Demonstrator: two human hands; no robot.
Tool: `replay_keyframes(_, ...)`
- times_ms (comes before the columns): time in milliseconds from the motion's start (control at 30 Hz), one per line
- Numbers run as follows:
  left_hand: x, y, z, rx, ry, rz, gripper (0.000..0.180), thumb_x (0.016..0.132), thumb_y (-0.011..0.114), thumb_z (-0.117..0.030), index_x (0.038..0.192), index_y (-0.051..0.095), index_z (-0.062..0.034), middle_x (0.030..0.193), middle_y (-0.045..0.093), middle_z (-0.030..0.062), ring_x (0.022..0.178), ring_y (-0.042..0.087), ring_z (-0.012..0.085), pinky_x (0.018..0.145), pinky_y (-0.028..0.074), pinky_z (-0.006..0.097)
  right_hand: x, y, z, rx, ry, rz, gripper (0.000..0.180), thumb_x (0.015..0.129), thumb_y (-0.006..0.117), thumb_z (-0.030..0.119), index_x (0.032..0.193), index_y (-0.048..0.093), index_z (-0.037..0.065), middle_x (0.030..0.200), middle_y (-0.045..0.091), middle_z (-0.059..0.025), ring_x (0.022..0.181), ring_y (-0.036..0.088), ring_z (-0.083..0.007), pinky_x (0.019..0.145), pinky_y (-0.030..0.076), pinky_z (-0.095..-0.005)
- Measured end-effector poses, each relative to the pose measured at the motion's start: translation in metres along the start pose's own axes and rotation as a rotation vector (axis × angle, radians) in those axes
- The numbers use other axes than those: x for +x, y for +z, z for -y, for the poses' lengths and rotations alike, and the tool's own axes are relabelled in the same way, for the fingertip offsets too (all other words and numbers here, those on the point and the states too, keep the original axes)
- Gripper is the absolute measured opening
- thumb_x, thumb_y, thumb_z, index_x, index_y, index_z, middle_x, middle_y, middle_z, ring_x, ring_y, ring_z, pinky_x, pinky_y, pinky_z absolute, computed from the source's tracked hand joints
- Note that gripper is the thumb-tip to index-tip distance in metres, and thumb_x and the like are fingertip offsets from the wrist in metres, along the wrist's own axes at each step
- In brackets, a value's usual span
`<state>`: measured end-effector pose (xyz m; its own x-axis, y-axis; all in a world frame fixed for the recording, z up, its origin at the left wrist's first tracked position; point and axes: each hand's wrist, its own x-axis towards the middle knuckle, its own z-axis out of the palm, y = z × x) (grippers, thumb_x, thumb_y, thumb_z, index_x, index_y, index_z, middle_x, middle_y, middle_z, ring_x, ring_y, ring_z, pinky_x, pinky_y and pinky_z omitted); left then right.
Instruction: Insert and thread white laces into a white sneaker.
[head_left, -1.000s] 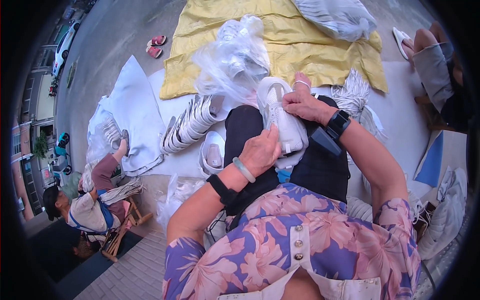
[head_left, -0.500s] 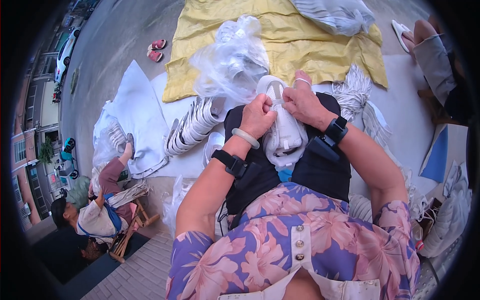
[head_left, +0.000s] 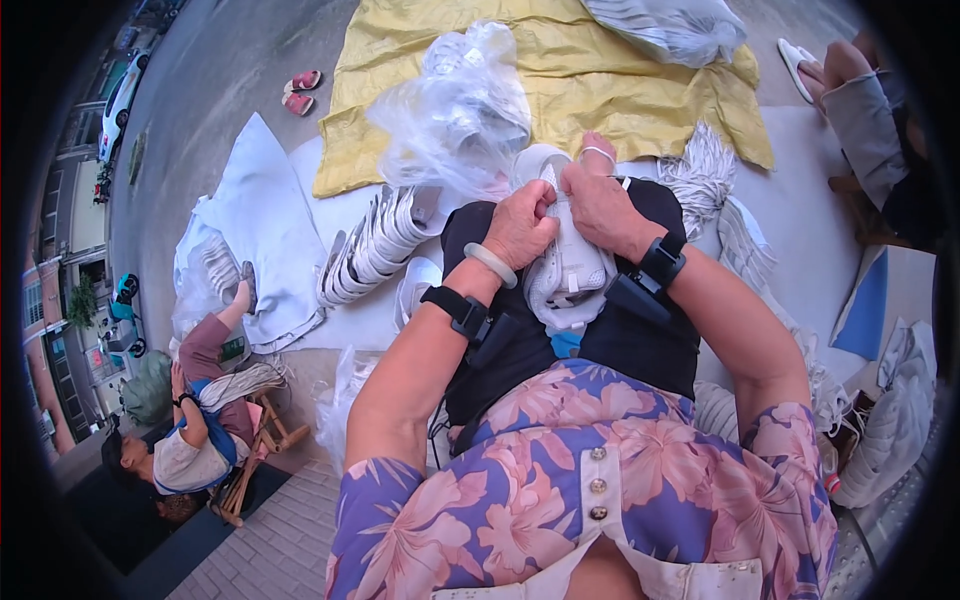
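Sheet (head_left: 620,110): yellow and crinkly, spread out past the fingers.
Trousers (head_left: 650,350): black, under the fingers and under the shoe.
Bag (head_left: 455,110): clear and puffy, past the fingers and a bit to the left.
Row (head_left: 375,250): white shoe parts packed side by side, left of the fingers.
Strips (head_left: 700,175): a thin white bunch, right of the fingers.
Shoe (head_left: 570,270): white, resting on the trousers, right under the fingers; one end sticks out on the body side of them. The step in hand looks like fixing the top part, where laces go.
Left hand (head_left: 520,228): on the shoe's left side, fingers bent and narrow, pinching at the top.
Right hand (head_left: 603,212): just beside the left one, fingers bent and narrow too, pinching there as well.
Pinch: the fingers hide it, so I can't tell which small bit is caught. The next move seems to call for a firm grip on both sides and a shoe that does not slip.
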<state>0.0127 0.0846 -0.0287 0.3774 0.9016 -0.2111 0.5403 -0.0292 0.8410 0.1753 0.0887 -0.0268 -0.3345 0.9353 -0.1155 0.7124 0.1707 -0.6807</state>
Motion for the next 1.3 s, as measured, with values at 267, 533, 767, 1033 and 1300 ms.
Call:
replay_keyframes(267,-0.006,0.011,0.004,0.155,0.192,-0.193,0.023,0.069,0.057,-0.004,0.092,0.058,-0.003,0.074,0.056,0.0124,0.065,0.057,0.0252,0.063,0.046,0.033,0.002,0.007,-0.013,0.107,-0.26,-0.062,0.013,0.08,0.042,0.006,0.089,0.04,-0.001,0.073,0.058,-0.0245,0.073,0.057,-0.042,0.064,0.043,-0.0482)
replay_keyframes(533,-0.001,0.013,0.0,0.228,0.215,-0.256,0.012,0.074,0.061,-0.005,0.085,0.062,-0.0033,0.079,0.06,0.0154,0.074,0.06,0.0322,0.066,0.047,0.037,0.005,0.009,-0.013,0.004,-0.221,0.017,0.015,0.078,0.045,0.006,0.09,0.04,-0.002,0.073,0.058,-0.0247,0.075,0.057,-0.0414,0.065,0.043,-0.047)
replay_keyframes(767,0.011,0.008,-0.016,0.536,0.074,-0.031,0.016,0.082,0.054,-0.018,0.089,0.058,-0.0043,0.083,0.061,0.0195,0.081,0.058,0.0378,0.069,0.046,0.044,0.008,0.009,-0.02,0.072,-0.166,0.056,0.019,0.078,0.046,0.007,0.093,0.04,-0.001,0.075,0.058,-0.0243,0.078,0.057,-0.0406,0.068,0.043,-0.046)
replay_keyframes(1033,0.02,0.0,-0.021,0.57,-0.01,0.088,0.017,0.083,0.052,-0.02,0.084,0.056,-0.0025,0.08,0.06,0.0199,0.079,0.058,0.0389,0.068,0.044,0.046,0.006,-0.009,-0.026,0.115,-0.17,0.046,0.023,0.072,0.051,0.009,0.095,0.048,0.004,0.074,0.056,-0.0208,0.077,0.056,-0.039,0.068,0.042,-0.046)
replay_keyframes(1300,-0.009,-0.056,0.016,0.532,0.17,-0.14,0.012,0.081,0.055,-0.011,0.076,0.049,-0.0014,0.069,0.057,0.0171,0.067,0.056,0.0361,0.06,0.044,0.041,-0.013,-0.057,-0.052,-0.213,-0.239,0.01,0.015,0.069,0.059,0.016,0.079,0.056,0.005,0.078,0.056,-0.0184,0.077,0.054,-0.0359,0.069,0.043,-0.0447)
